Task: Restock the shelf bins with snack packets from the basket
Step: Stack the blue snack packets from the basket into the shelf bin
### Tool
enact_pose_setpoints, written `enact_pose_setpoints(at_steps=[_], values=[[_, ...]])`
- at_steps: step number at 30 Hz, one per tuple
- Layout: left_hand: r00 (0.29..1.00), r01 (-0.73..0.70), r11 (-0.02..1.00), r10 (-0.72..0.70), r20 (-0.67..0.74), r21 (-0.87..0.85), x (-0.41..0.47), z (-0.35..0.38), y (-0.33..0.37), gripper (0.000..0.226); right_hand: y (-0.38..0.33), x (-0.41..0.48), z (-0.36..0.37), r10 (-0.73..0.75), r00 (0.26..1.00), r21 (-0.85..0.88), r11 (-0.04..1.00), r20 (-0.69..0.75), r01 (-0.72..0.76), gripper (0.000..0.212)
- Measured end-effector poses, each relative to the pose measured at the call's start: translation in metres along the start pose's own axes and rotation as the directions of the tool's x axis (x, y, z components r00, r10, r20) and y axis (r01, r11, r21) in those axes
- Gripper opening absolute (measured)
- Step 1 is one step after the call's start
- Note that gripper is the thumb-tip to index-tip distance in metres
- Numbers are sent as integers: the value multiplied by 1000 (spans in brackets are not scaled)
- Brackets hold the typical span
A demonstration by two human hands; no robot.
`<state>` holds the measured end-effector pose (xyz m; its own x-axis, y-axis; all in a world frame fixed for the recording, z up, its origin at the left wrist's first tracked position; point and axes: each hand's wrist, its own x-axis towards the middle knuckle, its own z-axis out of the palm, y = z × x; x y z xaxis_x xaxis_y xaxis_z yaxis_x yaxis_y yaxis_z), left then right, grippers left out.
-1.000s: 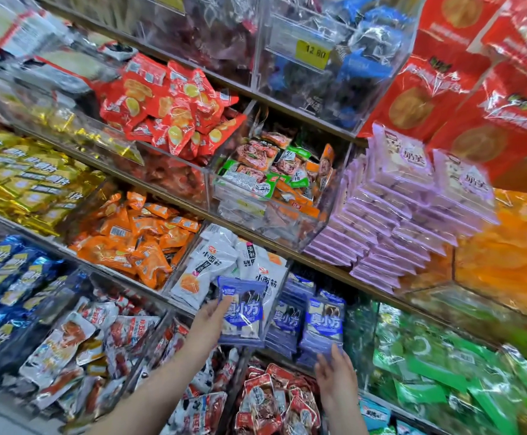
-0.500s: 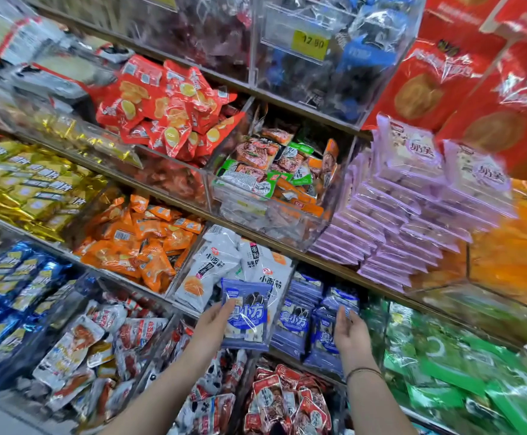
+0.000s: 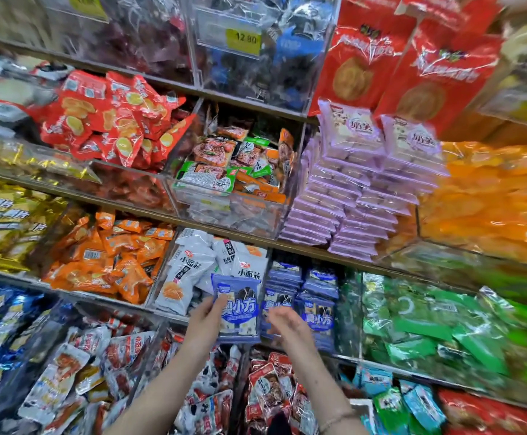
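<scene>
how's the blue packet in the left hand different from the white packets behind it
The blue packet is blue and squarish; the white packets are white and longer. The blue packet is held upright by the left hand; the white packets lie piled. Both are sealed snacks.

blue packets [image 3: 318, 312] stacked full, shelf board [image 3: 300, 248] close above

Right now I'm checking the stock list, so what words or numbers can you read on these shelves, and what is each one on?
"12.80": yellow price tag, up top.
"奥小方": blue packet that the left hand holds.
"小面筋": white packets.
"奶美": purple packets.
All other print is too blurred or too small to read.
</scene>
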<state>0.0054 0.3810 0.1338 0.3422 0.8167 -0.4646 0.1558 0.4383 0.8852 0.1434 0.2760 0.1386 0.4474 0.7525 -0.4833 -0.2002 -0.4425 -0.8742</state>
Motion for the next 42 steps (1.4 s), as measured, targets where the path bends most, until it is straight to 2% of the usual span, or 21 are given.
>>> enact_pose_setpoints(at_steps=[3, 5, 6, 7, 9, 11, 13, 14, 16, 18, 21, 26, 29, 30, 31, 33, 36, 39, 41, 42], values=[[998, -47, 999, 47, 30, -11, -8, 16, 3, 10, 3, -6, 11, -13, 1000, -71, 997, 27, 15, 33], [990, -131, 989, 127, 57, 64, -9, 25, 7, 18, 8, -4, 14, 61, 997, 100, 993, -37, -57, 53], [980, -191, 973, 182, 75, 130, -10, 28, 8, 24, 9, -4, 14, 111, 992, 240, 966, -54, -95, 50], [966, -254, 945, 239, 95, 207, -9, 31, 10, 29, 11, -4, 13, 139, 989, 378, 919, -55, -108, 36], [917, -399, 840, 366, 160, 367, -5, 32, 8, 39, 16, -4, 7, 170, 984, 511, 852, -61, -116, 13], [825, -554, 637, 507, 251, 535, 4, 25, 2, 55, 20, -4, -2, 187, 977, 541, 835, -104, -102, 22], [694, -653, 310, 611, 382, 691, 16, 14, -9, 65, 24, -3, -12, 230, 955, 529, 843, -188, -99, 44], [655, -659, 163, 604, 454, 734, 21, 9, -13, 69, 24, -1, -17, 238, 946, 515, 852, -222, -93, 48], [673, -616, -8, 514, 531, 788, 27, 6, -19, 75, 23, 6, -27, 235, 935, 452, 887, -264, -96, 47], [699, -582, -52, 478, 532, 812, 30, 7, -22, 75, 19, 20, -34, 223, 927, 366, 925, -302, -103, 47], [714, -564, -59, 465, 523, 823, 34, 8, -25, 74, 5, 46, -38, 219, 920, 316, 942, -326, -112, 45], [712, -548, -85, 475, 517, 832, 36, 10, -27, 72, -20, 94, -37, 187, 948, 366, 927, -257, -83, 42], [713, -541, -94, 476, 515, 836, 37, 10, -28, 72, -23, 114, -35, 182, 944, 497, 868, -275, -22, 56], [715, -540, -92, 474, 514, 836, 38, 9, -28, 72, -22, 115, -35, 165, 942, 492, 871, -292, 0, 61], [715, -542, -89, 474, 514, 836, 38, 9, -29, 72, -21, 114, -34, 139, 941, 427, 904, -309, 7, 66], [709, -549, -84, 480, 517, 831, 39, 9, -30, 72, -14, 108, -32, 49, 947, 188, 982, -319, 13, 70], [699, -555, -86, 490, 520, 827, 40, 9, -31, 71, -2, 99, -29, -120, 927, -195, 980, -356, 52, 66], [695, -554, -82, 501, 515, 828, 40, 9, -32, 71, 7, 95, -27, -321, 879, -558, 826, -352, 78, 27], [686, -557, -82, 515, 514, 826, 40, 9, -32, 71, 4, 97, -27, -353, 897, -722, 690, -266, 58, 5], [678, -562, -80, 526, 514, 823, 40, 9, -32, 71, 0, 101, -27, -330, 921, -790, 611, -207, 41, 3]])
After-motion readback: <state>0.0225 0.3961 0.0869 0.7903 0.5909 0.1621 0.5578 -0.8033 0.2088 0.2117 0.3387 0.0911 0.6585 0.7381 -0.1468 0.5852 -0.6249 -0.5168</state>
